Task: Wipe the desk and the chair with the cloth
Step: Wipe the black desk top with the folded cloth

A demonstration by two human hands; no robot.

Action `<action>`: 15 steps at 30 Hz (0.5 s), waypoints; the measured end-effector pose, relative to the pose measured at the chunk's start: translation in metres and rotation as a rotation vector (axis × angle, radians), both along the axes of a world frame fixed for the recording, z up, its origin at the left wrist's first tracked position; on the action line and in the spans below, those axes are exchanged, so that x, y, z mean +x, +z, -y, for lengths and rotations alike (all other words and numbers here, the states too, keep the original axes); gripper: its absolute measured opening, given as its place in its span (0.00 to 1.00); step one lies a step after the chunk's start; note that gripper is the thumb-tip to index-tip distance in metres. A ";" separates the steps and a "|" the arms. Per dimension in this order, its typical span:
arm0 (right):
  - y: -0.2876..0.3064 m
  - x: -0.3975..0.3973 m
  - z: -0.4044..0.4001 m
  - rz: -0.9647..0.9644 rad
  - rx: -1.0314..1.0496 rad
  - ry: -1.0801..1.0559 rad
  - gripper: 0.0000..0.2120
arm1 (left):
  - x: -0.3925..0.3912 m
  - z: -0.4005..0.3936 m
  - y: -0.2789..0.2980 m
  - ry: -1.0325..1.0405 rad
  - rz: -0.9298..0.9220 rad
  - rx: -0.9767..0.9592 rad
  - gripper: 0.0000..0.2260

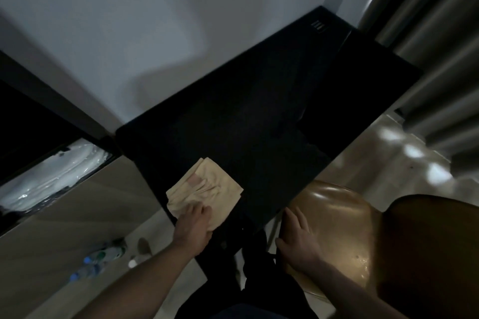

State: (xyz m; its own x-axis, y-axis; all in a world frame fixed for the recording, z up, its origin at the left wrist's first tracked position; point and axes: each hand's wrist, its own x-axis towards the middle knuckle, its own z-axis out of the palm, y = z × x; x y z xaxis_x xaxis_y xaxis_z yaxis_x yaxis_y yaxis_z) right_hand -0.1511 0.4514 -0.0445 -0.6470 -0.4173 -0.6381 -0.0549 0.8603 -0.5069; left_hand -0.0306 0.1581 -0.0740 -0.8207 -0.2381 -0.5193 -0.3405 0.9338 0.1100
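Observation:
A dark desk (259, 101) runs from the lower middle up toward the back right corner. A crumpled cream cloth (207, 186) lies on the desk's near left corner. My left hand (193, 228) presses down on the cloth's near edge with its fingers laid flat. A tan leather chair (337, 217) stands to the right of the desk's front edge, its seat shiny. My right hand (298, 238) rests flat on the left edge of the chair seat, holding nothing.
A pale wall stands behind the desk. Grey curtains (435, 41) hang at the right. A dark cabinet with a plastic-wrapped white item (54, 179) sits to the left. Several plastic bottles (98, 259) lie on the floor at lower left. The dark chair back (427, 254) fills the lower right.

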 end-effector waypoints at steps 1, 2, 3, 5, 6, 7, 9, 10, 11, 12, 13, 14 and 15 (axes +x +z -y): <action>0.001 0.006 0.001 -0.005 0.001 -0.009 0.44 | 0.001 -0.002 0.001 0.025 -0.007 -0.001 0.13; 0.003 0.011 0.002 -0.005 0.011 -0.016 0.44 | 0.001 -0.004 0.002 0.039 -0.011 -0.003 0.10; 0.003 0.017 0.001 -0.006 0.021 -0.018 0.44 | 0.002 -0.007 0.004 0.035 -0.006 -0.003 0.09; 0.001 0.032 -0.001 -0.006 0.027 -0.036 0.44 | 0.007 -0.013 0.006 -0.009 0.009 -0.008 0.09; 0.001 0.039 -0.003 -0.002 0.025 -0.049 0.44 | 0.012 -0.014 0.008 -0.037 0.021 -0.012 0.08; 0.001 0.047 -0.004 0.002 0.029 -0.061 0.43 | 0.018 -0.015 0.009 -0.063 0.035 -0.008 0.08; 0.002 0.061 -0.006 0.012 0.041 -0.056 0.43 | 0.032 -0.015 0.009 -0.120 0.072 -0.001 0.09; 0.002 0.067 -0.007 0.019 0.044 -0.048 0.43 | 0.038 -0.014 0.009 -0.147 0.088 0.007 0.09; 0.003 0.072 -0.009 0.027 0.046 -0.042 0.43 | 0.043 -0.015 0.011 -0.167 0.096 0.024 0.09; 0.003 0.076 -0.010 0.026 0.051 -0.035 0.44 | 0.047 -0.015 0.013 -0.181 0.101 0.043 0.09; 0.003 0.080 -0.011 0.015 0.052 -0.034 0.44 | 0.049 -0.014 0.016 -0.193 0.108 0.062 0.08; 0.003 0.082 -0.011 0.004 0.057 -0.037 0.43 | 0.051 -0.013 0.018 -0.202 0.109 0.076 0.08; 0.003 0.084 -0.011 -0.003 0.057 -0.044 0.43 | 0.052 -0.012 0.022 -0.204 0.099 0.084 0.06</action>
State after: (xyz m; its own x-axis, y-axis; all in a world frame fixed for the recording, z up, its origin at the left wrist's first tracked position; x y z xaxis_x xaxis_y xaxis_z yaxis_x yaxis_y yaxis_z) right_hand -0.0674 0.4624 -0.0416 -0.6660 -0.3519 -0.6578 -0.0182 0.8892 -0.4572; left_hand 0.0217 0.1697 -0.0525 -0.7914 -0.0254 -0.6108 -0.1589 0.9734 0.1653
